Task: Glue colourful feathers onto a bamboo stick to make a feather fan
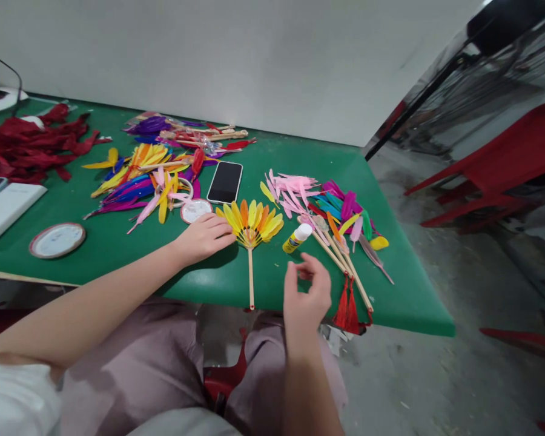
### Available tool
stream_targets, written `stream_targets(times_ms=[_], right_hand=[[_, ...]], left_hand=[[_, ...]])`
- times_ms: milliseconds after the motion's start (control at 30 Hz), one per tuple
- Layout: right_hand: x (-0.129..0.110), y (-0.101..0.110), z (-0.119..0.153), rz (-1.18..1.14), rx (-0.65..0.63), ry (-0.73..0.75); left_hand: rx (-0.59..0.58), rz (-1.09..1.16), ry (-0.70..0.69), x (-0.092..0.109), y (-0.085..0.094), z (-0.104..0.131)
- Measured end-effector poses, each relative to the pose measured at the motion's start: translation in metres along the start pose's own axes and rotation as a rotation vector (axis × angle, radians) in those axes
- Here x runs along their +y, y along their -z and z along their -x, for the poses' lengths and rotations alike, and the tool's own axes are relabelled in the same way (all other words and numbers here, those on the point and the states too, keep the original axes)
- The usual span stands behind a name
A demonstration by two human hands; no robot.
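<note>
A small fan (251, 227) of yellow and orange feathers on a light wooden stick lies on the green table. My left hand (205, 237) rests flat at its left edge, fingertips at the outer feathers, not wrapped around anything. My right hand (307, 293) hovers near the table's front edge, fingers curled and thumb apart, with nothing visible in it. Just beyond it is a glue stick (297, 238) with a white cap and yellow label. To its right lie wooden fan sticks (356, 281) with red tassels (346, 306).
Pink feathers (295, 186) and mixed coloured feathers (347, 206) lie at right. A phone (225, 181), a feather pile (149, 169), tape rolls (57, 240) and dark red strips (31, 142) spread leftward. A white panel (200, 60) stands behind; a red chair (508, 163) is at right.
</note>
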State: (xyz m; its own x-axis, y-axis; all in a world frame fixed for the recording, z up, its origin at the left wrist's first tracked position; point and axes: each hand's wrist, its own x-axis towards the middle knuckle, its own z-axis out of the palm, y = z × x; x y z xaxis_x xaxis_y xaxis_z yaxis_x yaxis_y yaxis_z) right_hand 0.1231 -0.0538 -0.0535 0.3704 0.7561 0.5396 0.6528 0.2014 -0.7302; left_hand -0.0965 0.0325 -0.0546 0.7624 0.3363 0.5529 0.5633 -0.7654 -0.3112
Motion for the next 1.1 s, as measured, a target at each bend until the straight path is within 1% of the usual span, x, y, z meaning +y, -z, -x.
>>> stream_targets(times_ms=[67,133,200,267,400,633,833,967,1100], right_hand=[[-0.004,-0.007,0.005,0.037,-0.156,0.145],[-0.007,-0.017,0.007,0.079,-0.340,0.229],[-0.008,-0.024,0.007,0.122,-0.459,0.258],[-0.009,-0.028,0.007,0.164,-0.519,0.255],[-0.007,-0.030,0.007,0.187,-0.554,0.236],[-0.004,-0.031,0.004,0.189,-0.594,0.254],[-0.010,-0.032,0.001,0.238,-0.646,0.275],[-0.014,-0.032,0.000,0.302,-0.656,0.290],[-0.015,-0.033,0.001,0.327,-0.637,0.300]], left_hand=[[0.015,0.007,0.006,0.000,0.000,0.000],[0.028,0.013,0.010,0.000,-0.001,0.001],[0.026,0.018,0.012,-0.001,-0.002,0.001],[0.014,0.023,0.015,-0.001,-0.002,0.002],[-0.010,0.026,0.017,-0.001,-0.003,0.003],[-0.009,0.045,0.006,0.000,-0.002,0.001],[-0.007,0.008,-0.019,0.000,-0.001,0.000],[-0.030,-0.021,-0.016,0.000,-0.001,0.001],[-0.037,-0.032,-0.003,0.000,-0.001,0.001]])
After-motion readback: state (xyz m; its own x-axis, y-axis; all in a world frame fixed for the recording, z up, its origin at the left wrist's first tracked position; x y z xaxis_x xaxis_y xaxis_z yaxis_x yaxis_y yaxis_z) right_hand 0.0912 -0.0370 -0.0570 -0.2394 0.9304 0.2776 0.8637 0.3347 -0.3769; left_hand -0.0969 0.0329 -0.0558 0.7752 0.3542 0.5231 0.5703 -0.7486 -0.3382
